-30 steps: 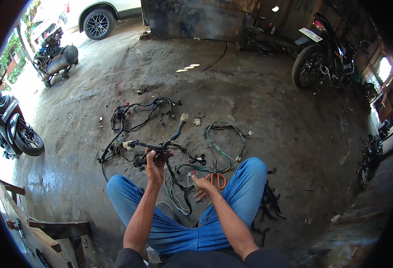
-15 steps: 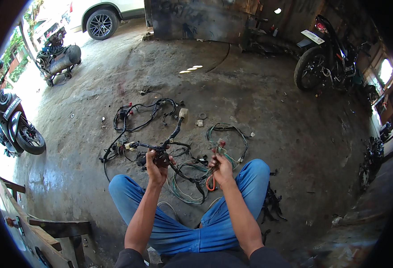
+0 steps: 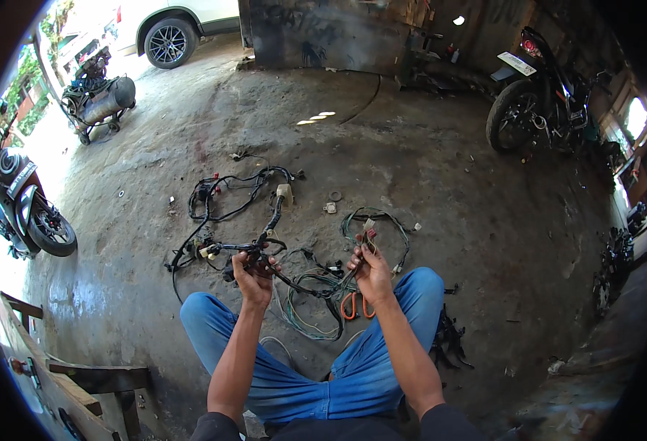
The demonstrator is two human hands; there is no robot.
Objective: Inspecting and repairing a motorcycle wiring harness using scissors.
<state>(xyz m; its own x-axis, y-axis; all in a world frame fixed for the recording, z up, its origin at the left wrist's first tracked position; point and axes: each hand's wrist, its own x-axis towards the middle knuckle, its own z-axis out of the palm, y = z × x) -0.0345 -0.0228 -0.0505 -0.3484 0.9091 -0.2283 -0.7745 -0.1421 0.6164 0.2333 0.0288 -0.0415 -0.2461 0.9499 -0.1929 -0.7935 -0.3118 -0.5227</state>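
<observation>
A black-taped wiring harness (image 3: 270, 224) is gripped by my left hand (image 3: 253, 279), its fingers wrapped round the thick bundle. A pale connector (image 3: 285, 192) tops the branch that rises from that hand. My right hand (image 3: 371, 275) pinches wires of the same harness, with a small red connector (image 3: 371, 234) showing just above the fingertips. Between the hands the harness sags toward the floor. Loose green and white wires (image 3: 294, 312) loop below it, beside the orange handles (image 3: 349, 306) of what look like scissors. More black harness (image 3: 239, 209) lies coiled farther off.
Near the harness lie a small white connector (image 3: 330, 208) and a ring (image 3: 336, 196). Black scraps (image 3: 452, 342) lie by my right knee. Motorcycles stand at left (image 3: 33, 202) and right (image 3: 518, 114). A compressor (image 3: 110, 101) and a car (image 3: 220, 15) are at the back left; a wooden bench (image 3: 66, 375) is at lower left.
The upright branch with the pale connector has tipped left and lower. My right hand has shifted slightly right, and more of the orange handles shows. Both hands keep their hold.
</observation>
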